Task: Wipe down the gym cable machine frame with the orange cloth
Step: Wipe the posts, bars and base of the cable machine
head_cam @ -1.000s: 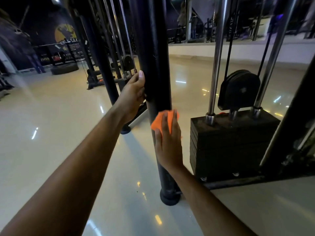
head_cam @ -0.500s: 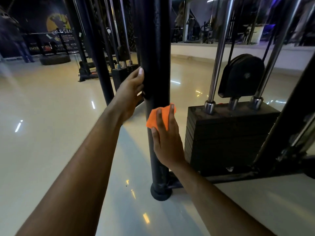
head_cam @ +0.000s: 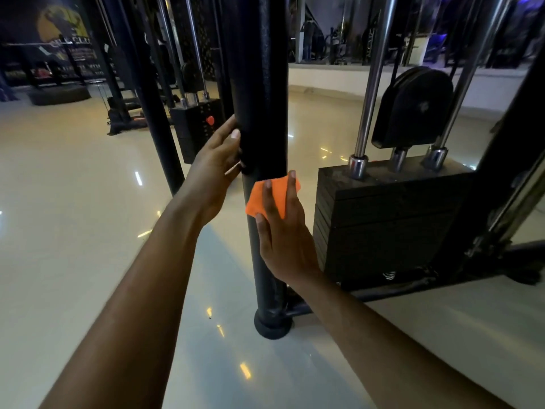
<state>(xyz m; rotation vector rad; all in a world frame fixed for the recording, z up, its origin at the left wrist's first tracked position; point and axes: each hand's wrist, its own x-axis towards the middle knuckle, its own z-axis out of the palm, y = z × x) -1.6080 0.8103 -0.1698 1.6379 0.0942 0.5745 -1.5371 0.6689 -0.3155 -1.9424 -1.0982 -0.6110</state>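
A thick black upright post [head_cam: 259, 84] of the cable machine frame stands in the middle, ending in a round foot on the floor. My right hand [head_cam: 283, 234] presses a folded orange cloth [head_cam: 262, 199] flat against the post's lower front, fingers straight over the cloth. My left hand [head_cam: 215, 169] holds the post's left side a little higher, thumb on the front and fingers wrapped behind it out of sight.
A black weight stack [head_cam: 383, 219] with chrome guide rods [head_cam: 371, 84] and a pulley [head_cam: 413, 107] sits right of the post. A slanted frame bar [head_cam: 513, 137] crosses the far right. A second weight stack [head_cam: 194, 128] and more posts stand behind left on the glossy floor [head_cam: 73, 202].
My right hand has slid the orange cloth slightly up the post. The camera view has shifted; my left hand keeps its hold on the post.
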